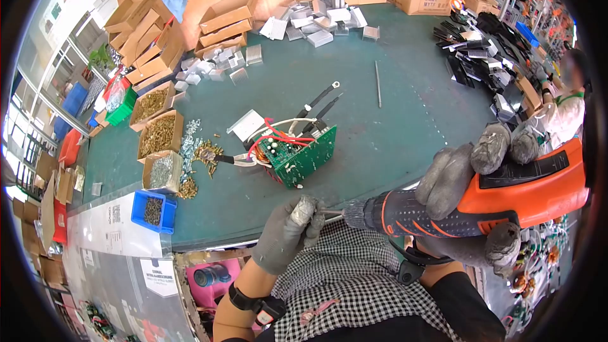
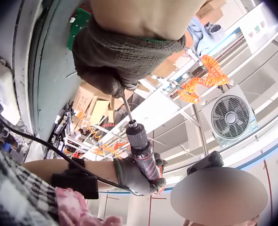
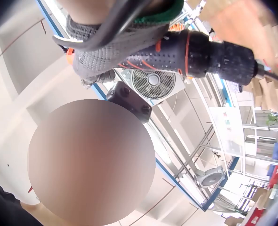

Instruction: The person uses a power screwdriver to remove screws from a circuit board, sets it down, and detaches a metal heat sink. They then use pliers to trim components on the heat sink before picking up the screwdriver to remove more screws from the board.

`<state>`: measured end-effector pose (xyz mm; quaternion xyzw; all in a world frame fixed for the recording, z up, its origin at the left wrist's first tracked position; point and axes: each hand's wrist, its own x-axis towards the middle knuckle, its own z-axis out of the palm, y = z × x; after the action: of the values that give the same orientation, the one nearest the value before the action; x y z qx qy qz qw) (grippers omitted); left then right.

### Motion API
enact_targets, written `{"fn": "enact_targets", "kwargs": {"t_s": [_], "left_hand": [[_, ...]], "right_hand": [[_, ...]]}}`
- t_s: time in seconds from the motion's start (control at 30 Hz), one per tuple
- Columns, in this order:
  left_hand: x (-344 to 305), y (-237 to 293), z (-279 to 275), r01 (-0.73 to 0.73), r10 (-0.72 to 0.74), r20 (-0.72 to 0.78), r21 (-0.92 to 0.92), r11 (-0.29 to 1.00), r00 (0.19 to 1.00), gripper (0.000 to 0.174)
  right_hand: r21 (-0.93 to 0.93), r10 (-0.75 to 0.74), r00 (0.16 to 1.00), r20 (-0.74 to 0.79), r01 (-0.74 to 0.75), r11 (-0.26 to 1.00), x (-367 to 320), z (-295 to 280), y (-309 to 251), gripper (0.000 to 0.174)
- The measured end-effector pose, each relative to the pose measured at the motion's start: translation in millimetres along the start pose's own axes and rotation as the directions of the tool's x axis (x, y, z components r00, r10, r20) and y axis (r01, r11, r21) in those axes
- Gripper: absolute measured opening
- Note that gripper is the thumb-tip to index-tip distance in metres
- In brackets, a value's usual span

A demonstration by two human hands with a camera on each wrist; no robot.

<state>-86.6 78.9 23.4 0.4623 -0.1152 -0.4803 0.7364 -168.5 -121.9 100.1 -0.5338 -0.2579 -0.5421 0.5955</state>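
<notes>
My right hand (image 1: 468, 183), in a grey glove, grips an orange and black cordless drill (image 1: 519, 193). Its long thin bit (image 2: 127, 107) points to the left, toward my other hand. With gloved fingers curled, my left hand (image 1: 286, 231) pinches the tip end of the bit at the table's front edge. Those fingers hide the tip and anything small on it. Just beyond the left hand stands a green circuit board (image 1: 310, 159) with red and white wires, black cables and a coil, tilted up on the table. In the right wrist view the drill's black chuck (image 3: 233, 61) shows close up.
Open boxes of brass parts (image 1: 159, 136) and a blue bin of dark screws (image 1: 152, 211) line the left side. Loose brass pieces (image 1: 188, 188) lie nearby. Metal heat sinks (image 1: 320, 38) are piled at the back, black parts (image 1: 468, 50) at back right. A thin rod (image 1: 378, 83) lies mid-table.
</notes>
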Motion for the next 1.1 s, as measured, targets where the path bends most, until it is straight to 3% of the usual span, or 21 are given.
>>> {"fn": "enact_targets", "kwargs": {"t_s": [0.53, 0.63, 0.73, 0.83, 0.87, 0.93, 1.03, 1.07, 1.1], "left_hand": [[-3.2, 2.1, 9.9, 0.029, -0.029, -0.018, 0.024, 0.999, 0.999, 0.054], [4.2, -3.2, -0.2, -0.006, 0.002, 0.043, 0.112, 0.994, 0.999, 0.069], [2.9, 0.4, 1.1, 0.136, -0.136, 0.046, 0.009, 0.991, 0.99, 0.08], [4.8, -6.6, 20.6, 0.203, -0.18, 0.461, -0.001, 0.979, 0.869, 0.093], [4.8, -0.4, 37.2, 0.136, -0.115, 0.497, -0.005, 0.991, 0.86, 0.089], [3.6, 8.7, 51.9, 0.093, -0.091, 0.38, 0.012, 0.996, 0.921, 0.099], [13.5, 17.7, 56.1, -0.029, 0.057, 0.299, -0.098, 0.995, 0.953, 0.081], [18.0, 27.1, 54.8, -0.052, 0.084, 0.285, -0.119, 0.992, 0.955, 0.075], [22.8, 37.5, 54.3, -0.075, 0.111, 0.27, -0.14, 0.987, 0.956, 0.07]], "right_hand": [[0.004, -0.102, 0.994, 0.032, 0.102, 0.995, -3.2, 9.0, -0.9, 0.062], [0.001, -0.122, 0.992, 0.043, 0.123, 0.992, -3.5, 10.7, -1.4, 0.061], [0.014, -0.147, 0.987, 0.057, 0.147, 0.989, -4.1, 13.5, -3.6, 0.06], [0.034, -0.177, 0.981, 0.075, 0.175, 0.984, -3.3, 17.5, -6.9, 0.059], [0.043, -0.181, 0.98, 0.08, 0.178, 0.983, -3.7, 19.5, -9.8, 0.058], [0.05, -0.147, 0.987, 0.063, 0.144, 0.988, -9.5, 22.4, -14.3, 0.058], [-0.008, 0.095, 0.995, -0.027, -0.096, 0.995, -33.1, 16.9, -21.8, 0.04], [-0.003, 0.335, 0.941, -0.052, -0.336, 0.942, -41.9, 6.8, -28.7, 0.036], [0.005, 0.555, 0.829, -0.074, -0.556, 0.831, -50.1, -5.9, -36.4, 0.032]]}}
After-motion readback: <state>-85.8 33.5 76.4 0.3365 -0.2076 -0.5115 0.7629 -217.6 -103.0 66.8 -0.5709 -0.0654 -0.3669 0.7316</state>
